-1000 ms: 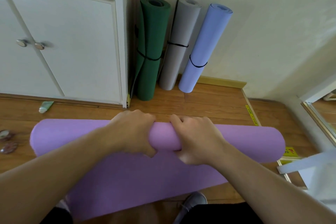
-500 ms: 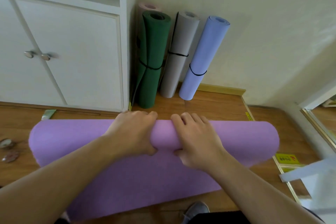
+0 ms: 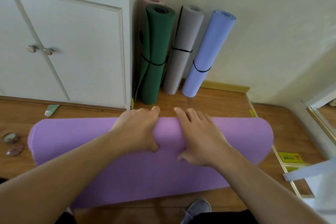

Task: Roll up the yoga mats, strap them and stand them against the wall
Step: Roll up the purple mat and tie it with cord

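A purple yoga mat [image 3: 72, 136] lies across the wooden floor, mostly rolled, with a short flat tail toward me. My left hand [image 3: 140, 131] grips the middle of the roll, fingers over its far side and thumb on the near side. My right hand [image 3: 198, 136] rests beside it on top of the roll, fingers spread forward. Against the wall stand a green mat [image 3: 156, 51], a grey mat [image 3: 183, 49] and a blue mat [image 3: 207, 54], each rolled with a black strap. A pink mat [image 3: 153, 0] peeks out behind the green one.
A white cabinet [image 3: 72, 51] with two knobs stands at the left. A small green tube [image 3: 51, 110] lies by its base, and two small round objects [image 3: 11, 143] lie at the far left. A yellow sticker [image 3: 291, 157] and a metal floor strip sit at right. My grey shoe [image 3: 198, 209] is below.
The roll has turned forward toward the wall and grown thicker. My fingers have opened and slid over its top; the right hand now lies flatter. The flat tail is shorter.
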### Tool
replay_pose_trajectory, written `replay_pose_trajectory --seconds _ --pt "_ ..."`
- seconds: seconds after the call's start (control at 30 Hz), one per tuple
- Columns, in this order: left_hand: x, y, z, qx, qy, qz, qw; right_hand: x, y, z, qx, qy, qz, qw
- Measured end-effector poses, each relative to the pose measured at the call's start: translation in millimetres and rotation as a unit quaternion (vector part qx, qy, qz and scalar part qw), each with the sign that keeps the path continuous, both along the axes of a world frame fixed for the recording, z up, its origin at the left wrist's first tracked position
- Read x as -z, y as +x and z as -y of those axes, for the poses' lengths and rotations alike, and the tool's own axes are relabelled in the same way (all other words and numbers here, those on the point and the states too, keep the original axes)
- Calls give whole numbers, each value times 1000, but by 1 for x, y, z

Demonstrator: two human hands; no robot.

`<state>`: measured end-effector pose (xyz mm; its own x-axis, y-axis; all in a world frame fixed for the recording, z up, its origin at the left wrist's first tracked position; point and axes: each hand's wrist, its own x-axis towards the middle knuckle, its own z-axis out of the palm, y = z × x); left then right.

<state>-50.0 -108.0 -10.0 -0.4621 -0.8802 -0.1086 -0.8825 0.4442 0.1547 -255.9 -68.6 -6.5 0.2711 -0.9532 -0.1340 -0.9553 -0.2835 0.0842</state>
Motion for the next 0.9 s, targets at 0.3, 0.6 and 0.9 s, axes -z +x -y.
replay_pose_trajectory --seconds 0.3,0.6,0.9 --pt "12 3 -11 55 -56 47 996 -4 1 -2 -21 -52 0 998" --pt "9 4 -5 10 14 -22 1000 -2 1 -5 -24 -6 -10 1000" --pt "12 4 -12 47 -83 59 994 -5 0 -1 -15 -41 15 999"
